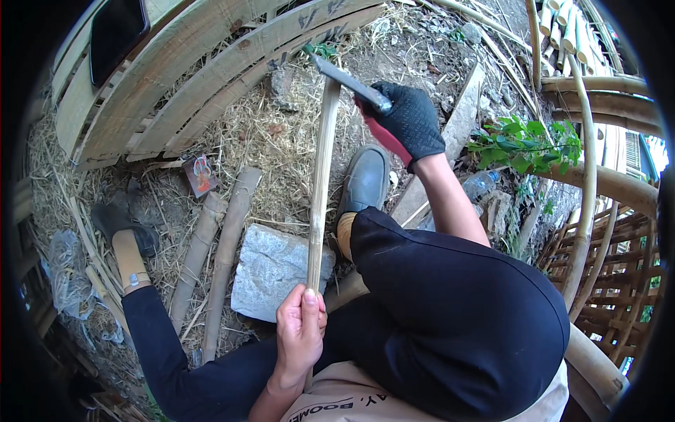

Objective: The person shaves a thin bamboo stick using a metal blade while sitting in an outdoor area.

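My bare left hand [301, 329] is closed round the lower part of a long pale strip of split wood or bamboo [321, 179], which stands up away from my body. My right hand [404, 123], in a black glove with a red palm side, grips a dark metal knife [344, 79]. Its blade lies across the far end of the strip and seems to touch it. The handle is hidden in the glove. Below the strip's middle sits a pale squared stone block [271, 267], partly covered by it.
A slatted wooden panel [169, 98] with a phone [116, 35] on it stands at upper left. Two bamboo poles [232, 253] lie beside the stone, near a small red-patterned box [201, 176]. Bamboo rails [612, 186], a leafy plant [524, 144] and a plastic bottle [480, 184] are at right.
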### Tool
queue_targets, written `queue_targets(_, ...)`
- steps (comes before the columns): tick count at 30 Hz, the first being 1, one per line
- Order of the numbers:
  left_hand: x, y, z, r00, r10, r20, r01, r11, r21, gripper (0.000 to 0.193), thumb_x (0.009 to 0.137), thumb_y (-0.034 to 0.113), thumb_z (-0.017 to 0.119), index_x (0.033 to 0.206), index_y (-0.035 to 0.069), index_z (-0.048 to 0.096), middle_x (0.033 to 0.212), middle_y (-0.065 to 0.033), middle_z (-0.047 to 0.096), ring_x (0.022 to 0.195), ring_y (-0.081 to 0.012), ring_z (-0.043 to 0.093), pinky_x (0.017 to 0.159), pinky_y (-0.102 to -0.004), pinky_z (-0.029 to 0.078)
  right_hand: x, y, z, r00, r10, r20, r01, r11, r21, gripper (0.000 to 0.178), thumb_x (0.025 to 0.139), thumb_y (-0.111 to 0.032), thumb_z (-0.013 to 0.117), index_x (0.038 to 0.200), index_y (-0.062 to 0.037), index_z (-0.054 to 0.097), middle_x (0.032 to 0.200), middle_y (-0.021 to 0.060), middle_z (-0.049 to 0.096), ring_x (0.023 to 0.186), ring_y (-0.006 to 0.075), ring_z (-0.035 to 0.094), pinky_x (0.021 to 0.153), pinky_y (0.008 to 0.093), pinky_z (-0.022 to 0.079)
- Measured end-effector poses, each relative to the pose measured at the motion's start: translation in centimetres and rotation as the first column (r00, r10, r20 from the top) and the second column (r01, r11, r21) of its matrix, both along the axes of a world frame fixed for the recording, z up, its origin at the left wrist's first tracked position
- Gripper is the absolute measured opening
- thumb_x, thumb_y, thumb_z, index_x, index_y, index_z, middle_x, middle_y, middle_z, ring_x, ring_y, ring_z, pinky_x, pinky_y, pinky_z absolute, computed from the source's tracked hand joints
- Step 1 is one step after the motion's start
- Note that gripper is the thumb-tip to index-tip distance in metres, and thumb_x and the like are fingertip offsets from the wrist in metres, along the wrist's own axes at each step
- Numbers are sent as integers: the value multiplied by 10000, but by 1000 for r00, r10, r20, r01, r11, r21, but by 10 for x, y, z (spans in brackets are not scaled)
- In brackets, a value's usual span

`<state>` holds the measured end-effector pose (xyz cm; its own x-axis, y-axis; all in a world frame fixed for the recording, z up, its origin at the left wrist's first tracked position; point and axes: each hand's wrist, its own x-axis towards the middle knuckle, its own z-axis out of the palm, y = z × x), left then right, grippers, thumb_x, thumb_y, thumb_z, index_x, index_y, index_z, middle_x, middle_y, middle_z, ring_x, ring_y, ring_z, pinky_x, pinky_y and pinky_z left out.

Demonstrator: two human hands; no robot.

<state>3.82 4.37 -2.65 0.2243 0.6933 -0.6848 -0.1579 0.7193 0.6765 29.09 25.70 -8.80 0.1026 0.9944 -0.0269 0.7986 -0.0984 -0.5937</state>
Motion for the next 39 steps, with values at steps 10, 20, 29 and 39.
queue_targets(10,-23,22,-7,972,210,-110,-210,978,9,307,1099,258,425,864,73,494,579,97,332,462,19,249,408,-191,178,47,-1,5,963,-203,-179,188,977,-102,272,886,-293,780,895,-26,727,673,16,641,610,82,555,576,276,447)
queue_targets(20,-5,23,-4,987,151,-58,-150,989,9,311,1095,240,431,847,65,494,584,79,360,480,9,287,431,-192,210,-32,-46,11,898,440,2,-433,884,-179,231,749,-286,760,947,-171,740,796,139,703,754,367,688,677,403,550)
queue_targets(29,-5,7,-13,982,110,-154,-91,988,123,317,1105,290,397,858,98,444,562,90,300,432,6,242,392,-201,173,-35,-35,2,871,483,86,-469,871,-148,201,751,-293,737,915,-177,740,767,130,694,730,356,683,645,415,538)
queue_targets(39,-13,10,-6,973,155,-171,-141,986,92,323,1110,287,377,855,100,441,563,94,295,433,12,239,391,-197,168,-51,-16,4,854,490,176,-488,871,-56,141,769,-264,702,879,-190,750,733,114,705,709,324,713,658,434,565)
